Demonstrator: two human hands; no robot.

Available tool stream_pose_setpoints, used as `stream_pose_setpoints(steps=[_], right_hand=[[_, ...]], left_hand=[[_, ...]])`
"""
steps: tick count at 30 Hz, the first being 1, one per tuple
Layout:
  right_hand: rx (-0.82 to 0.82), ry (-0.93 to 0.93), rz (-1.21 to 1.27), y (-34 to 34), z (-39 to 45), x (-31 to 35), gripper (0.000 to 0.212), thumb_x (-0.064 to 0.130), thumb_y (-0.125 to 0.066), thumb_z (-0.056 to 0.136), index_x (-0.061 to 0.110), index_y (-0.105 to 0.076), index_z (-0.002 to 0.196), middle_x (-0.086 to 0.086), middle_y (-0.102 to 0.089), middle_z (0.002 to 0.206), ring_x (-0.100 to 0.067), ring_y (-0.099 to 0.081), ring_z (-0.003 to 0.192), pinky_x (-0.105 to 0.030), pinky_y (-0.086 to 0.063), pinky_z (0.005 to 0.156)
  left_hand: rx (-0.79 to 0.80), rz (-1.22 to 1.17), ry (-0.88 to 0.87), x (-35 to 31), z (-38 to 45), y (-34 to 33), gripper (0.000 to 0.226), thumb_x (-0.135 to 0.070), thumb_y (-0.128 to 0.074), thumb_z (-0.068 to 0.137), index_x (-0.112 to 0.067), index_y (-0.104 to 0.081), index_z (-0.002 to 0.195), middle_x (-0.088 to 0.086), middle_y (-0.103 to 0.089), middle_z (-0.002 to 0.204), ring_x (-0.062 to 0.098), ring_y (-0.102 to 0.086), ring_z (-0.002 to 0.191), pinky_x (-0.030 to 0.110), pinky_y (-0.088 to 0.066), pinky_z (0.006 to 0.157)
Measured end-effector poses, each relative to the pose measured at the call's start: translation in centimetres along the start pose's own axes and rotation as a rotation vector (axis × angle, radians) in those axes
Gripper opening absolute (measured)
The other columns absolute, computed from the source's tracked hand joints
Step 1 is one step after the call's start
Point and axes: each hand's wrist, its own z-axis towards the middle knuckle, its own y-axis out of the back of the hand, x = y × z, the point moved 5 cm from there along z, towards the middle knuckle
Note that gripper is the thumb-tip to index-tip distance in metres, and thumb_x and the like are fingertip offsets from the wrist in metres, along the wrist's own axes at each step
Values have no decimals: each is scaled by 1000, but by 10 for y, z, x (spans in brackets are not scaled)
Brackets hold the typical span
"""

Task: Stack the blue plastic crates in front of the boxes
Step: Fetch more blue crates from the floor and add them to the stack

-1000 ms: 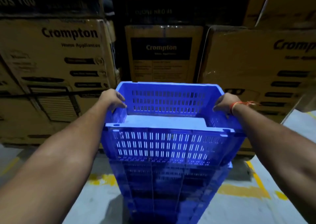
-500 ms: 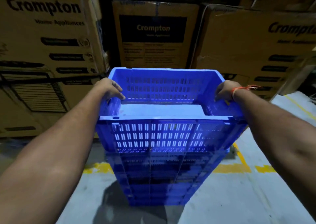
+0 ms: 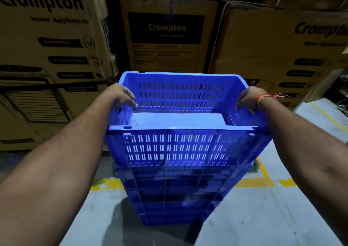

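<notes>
Big brown cardboard boxes (image 3: 56, 44) stand behind. Just before them, on the grey floor (image 3: 263, 217), the stack of blue slotted plastic crates (image 3: 175, 193) carries the top blue crate (image 3: 178, 148). My left hand (image 3: 120, 97) and right hand (image 3: 248, 99) grip its side rims, fingers curled inside.
</notes>
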Motion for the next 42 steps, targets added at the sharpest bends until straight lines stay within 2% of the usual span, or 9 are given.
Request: stream_pose_setpoints(steps=[2, 6, 9, 14, 20, 34, 36, 38, 42], right_hand=[[9, 10, 2, -2, 0, -1, 15, 26, -83, 68, 22, -77, 81, -1, -73, 82, -20, -68, 70, -27, -53, 59], [22, 11, 56, -1, 4, -3, 11, 18, -82, 70, 21, -77, 80, -2, -71, 75, -21, -63, 62, -24, -48, 55], [11, 21, 69, 0, 8, -3, 12, 17, -82, 69, 20, -79, 81, -3, -73, 78, -23, -65, 67, -27, -51, 60], [15, 35, 119, -1, 5, -4, 11, 13, -81, 73, 20, -76, 79, 1, -66, 68, -16, -54, 55, -22, -41, 52], [12, 38, 112, -2, 0, 1, 11, 15, -82, 71, 22, -77, 78, 2, -68, 68, -17, -57, 55, -23, -43, 52], [0, 29, 105, -2, 5, -4, 14, 18, -82, 71, 18, -79, 85, 2, -69, 71, -16, -60, 59, -23, -44, 54], [-15, 27, 56, -4, 5, -6, 16, 22, -83, 69, 19, -79, 84, 0, -71, 76, -16, -63, 65, -25, -47, 57], [-36, 36, -1, -3, 4, -6, 18, 27, -83, 68, 19, -78, 84, -1, -73, 81, -18, -67, 71, -28, -53, 63], [-80, 50, -153, -6, 0, -2, 27, 36, -78, 70, 19, -73, 90, -10, -68, 106, -25, -65, 88, -35, -57, 83]], left_hand=[[14, 25, 2, 0, 2, 1, 35, -11, -95, 61, -9, -76, 91, -2, -54, 37, 19, -38, 38, 22, -38, 43], [23, 44, 6, -4, 1, 0, 33, -14, -96, 60, -12, -77, 87, 4, -64, 58, 17, -43, 42, 23, -40, 45], [20, 52, 9, -2, 0, 0, 35, -15, -96, 59, -11, -77, 88, 4, -62, 57, 15, -42, 38, 22, -39, 44], [26, 41, -4, -5, -1, 0, 34, -11, -94, 62, -9, -76, 91, 5, -63, 61, 10, -42, 30, 20, -38, 39], [28, 57, -32, -2, 1, 0, 33, -13, -92, 65, -10, -75, 93, -6, -51, 34, 11, -40, 32, 19, -38, 38], [-6, 154, -10, -6, 3, -2, 33, -17, -94, 64, -12, -75, 91, -8, -49, 30, 18, -45, 44, 24, -37, 48], [-20, 184, -13, -7, 0, -2, 32, -20, -94, 63, -14, -75, 88, -4, -56, 39, 18, -49, 46, 25, -39, 48], [-47, 230, -15, -7, -1, -1, 32, -27, -94, 62, -16, -75, 86, 3, -68, 61, 19, -57, 53, 26, -45, 53], [-95, 389, -5, -4, 1, -1, 45, -45, -90, 63, -20, -75, 97, 8, -73, 95, 23, -67, 86, 30, -54, 73]])
